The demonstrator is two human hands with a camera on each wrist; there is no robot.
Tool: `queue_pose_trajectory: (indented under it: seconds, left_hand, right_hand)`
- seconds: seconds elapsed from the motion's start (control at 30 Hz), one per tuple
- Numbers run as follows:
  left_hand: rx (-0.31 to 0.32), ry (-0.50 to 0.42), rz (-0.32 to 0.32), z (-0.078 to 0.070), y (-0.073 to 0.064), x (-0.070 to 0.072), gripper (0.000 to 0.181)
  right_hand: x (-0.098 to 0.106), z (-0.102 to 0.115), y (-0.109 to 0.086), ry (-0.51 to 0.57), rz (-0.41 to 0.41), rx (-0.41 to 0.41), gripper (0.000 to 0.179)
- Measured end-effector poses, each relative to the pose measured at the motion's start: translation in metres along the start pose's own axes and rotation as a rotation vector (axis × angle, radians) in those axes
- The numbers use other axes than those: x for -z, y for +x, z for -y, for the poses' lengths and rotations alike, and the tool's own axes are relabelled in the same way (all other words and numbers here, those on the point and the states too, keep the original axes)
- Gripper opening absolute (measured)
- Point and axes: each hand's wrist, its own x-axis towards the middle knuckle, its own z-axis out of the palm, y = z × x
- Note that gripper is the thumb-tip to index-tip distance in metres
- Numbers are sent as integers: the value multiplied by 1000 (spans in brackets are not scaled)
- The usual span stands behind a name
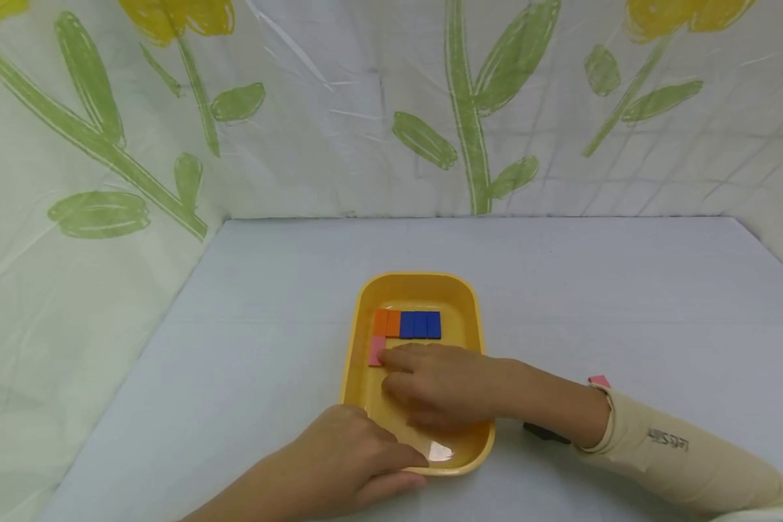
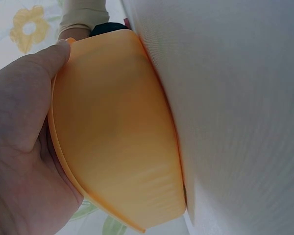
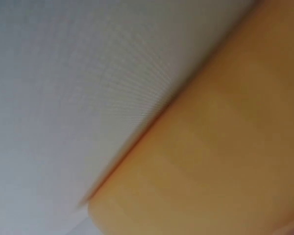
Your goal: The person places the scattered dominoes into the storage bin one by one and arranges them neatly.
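A yellow plastic tray (image 1: 420,278) lies lengthwise on the table. My left hand (image 1: 349,457) grips its near left corner; the left wrist view shows the thumb (image 2: 56,56) at the rim, outside the wall. Inside, two orange tiles (image 1: 388,323) and several blue tiles (image 1: 420,325) form a row side by side. Below the left orange tile sits a pink tile (image 1: 375,351). My right hand (image 1: 446,384) reaches in over the right side, its index fingertip touching the pink tile's right edge. Only the tray's outer wall (image 3: 196,161) and the table fill the right wrist view.
A pink piece (image 1: 599,380) shows beside the right sleeve, mostly hidden by it. Under the right forearm, a dark object (image 1: 545,433) is partly covered. White sheeting with painted flowers (image 1: 470,109) rises behind the table (image 1: 267,290) and along its sides.
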Motion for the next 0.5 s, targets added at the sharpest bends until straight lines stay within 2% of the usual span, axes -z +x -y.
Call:
queue_pose_trajectory:
  seconds: [0.1,0.2,0.33,0.5]
  left_hand:
    - [5,-6,2,-1,0,0,25]
    - [8,-9,2,-1,0,0,25]
    - [25,-13,18,-2,0,1,25]
    - [53,-22,46,-3,0,2,27]
  right_hand:
    - [0,-3,-4,-25,-55,20,22]
    - [2,-6,-12,-13,-81,1,27]
    - [6,-8,-29,46,-121,-42,29]
    - [12,-10,-54,95,-223,-48,29]
